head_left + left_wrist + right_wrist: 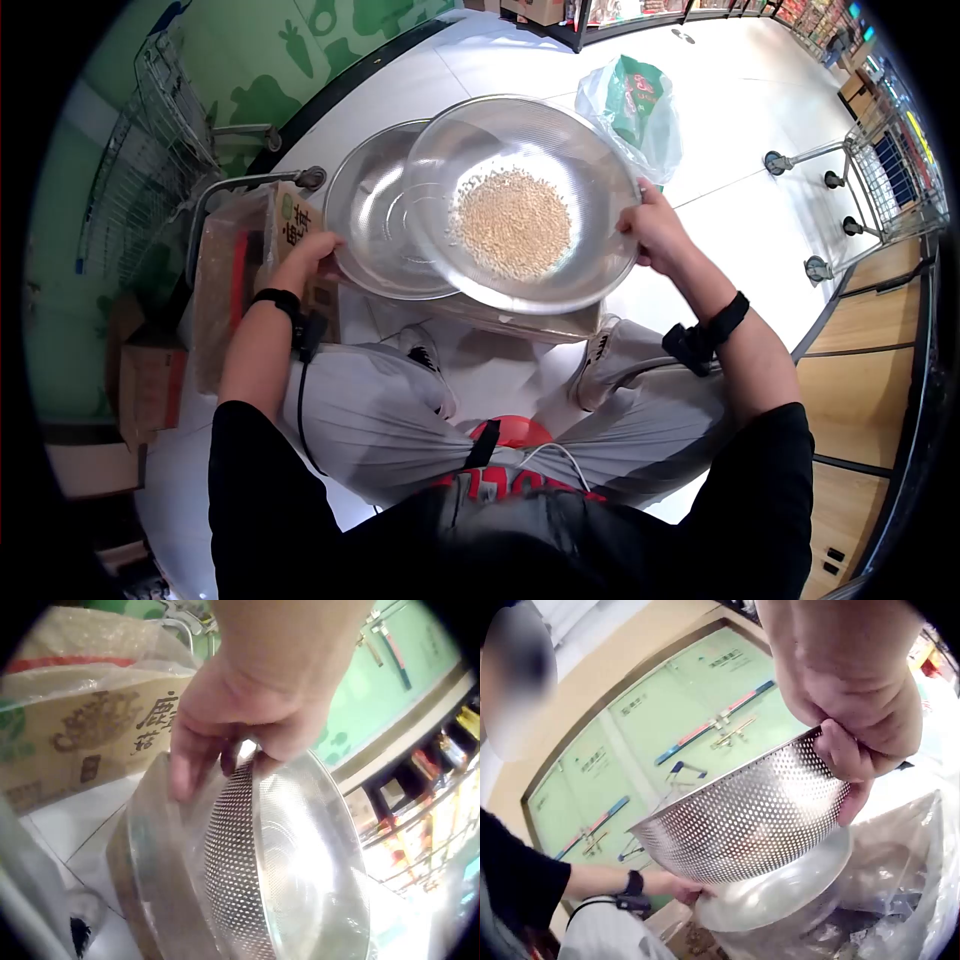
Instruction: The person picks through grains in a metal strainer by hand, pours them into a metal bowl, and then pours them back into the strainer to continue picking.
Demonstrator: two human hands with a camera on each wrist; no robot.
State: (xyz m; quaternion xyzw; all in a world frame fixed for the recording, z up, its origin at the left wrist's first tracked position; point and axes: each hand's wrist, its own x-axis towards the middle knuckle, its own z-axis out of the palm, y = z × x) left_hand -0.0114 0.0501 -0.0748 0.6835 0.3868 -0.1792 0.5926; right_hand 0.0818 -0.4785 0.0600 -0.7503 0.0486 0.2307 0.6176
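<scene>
My right hand (658,232) grips the right rim of a perforated metal colander (590,265). A heap of small pale tan grains (513,222) lies in its bottom. My left hand (308,258) holds the left rim of a second shiny metal colander (362,210), whose holed wall shows in the left wrist view. The right colander overlaps the second one in the head view; the right wrist view has it above and tilted, its rim higher at my right hand (855,742). Thumb and fingers of my left hand (247,712) pinch the rim from above.
Beneath the colanders is a plastic-lined cardboard box (550,325). Another box (215,300) with plastic stands left, beside a shopping cart (150,150). A green and white plastic bag (632,110) sits on the tiled floor. A second cart (880,170) stands right. My shoes flank the box.
</scene>
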